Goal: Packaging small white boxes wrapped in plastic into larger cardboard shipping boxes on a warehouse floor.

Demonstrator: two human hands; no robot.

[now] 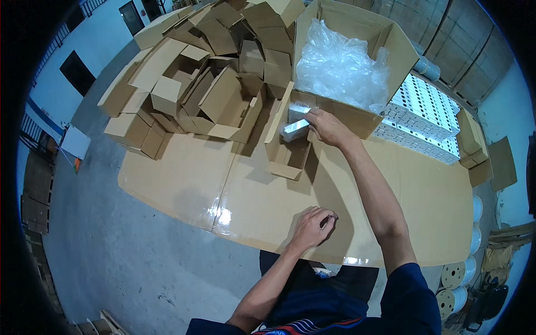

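Cardboard-covered table [178, 167], right hand [326, 127] fingers pinching a clear-wrapped, perhaps white packet [294, 129]; left hand [312, 226] fingers curled shut.

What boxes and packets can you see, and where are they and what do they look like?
Small open box: middle of the table, brown cardboard, flaps up.
Wrapped packet: in the right hand over that box, pale, clear film.
Big box: far side, brown, full of clear bags.
Empty boxes: heaped far left, brown.
White packs: rows at far right.
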